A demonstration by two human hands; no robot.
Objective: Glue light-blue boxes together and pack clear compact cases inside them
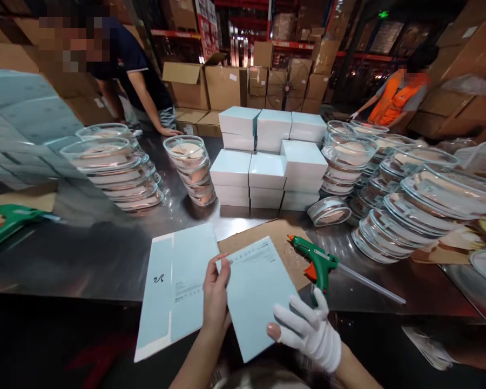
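- The right hand [308, 329], in a white glove with the thumb tip bare, is closed on the lower right edge of a pale blue flat carton [259, 294].
- The left hand [215, 294], bare, is pinched on the carton's middle fold.
- The panels are best kept square while folded, it is judged.
- The carton is matte with small print, held over the counter [105, 254] edge.
- A green glue gun [318, 262] is laid just beyond; stacked boxes [267, 162] farther off.

Your left hand [215, 296] and right hand [308, 330] hold a flat carton [210, 286] near you on the table [93, 254], glue gun [318, 263] just right, stacked boxes [267, 162] beyond, lid stacks [409, 200] far right.
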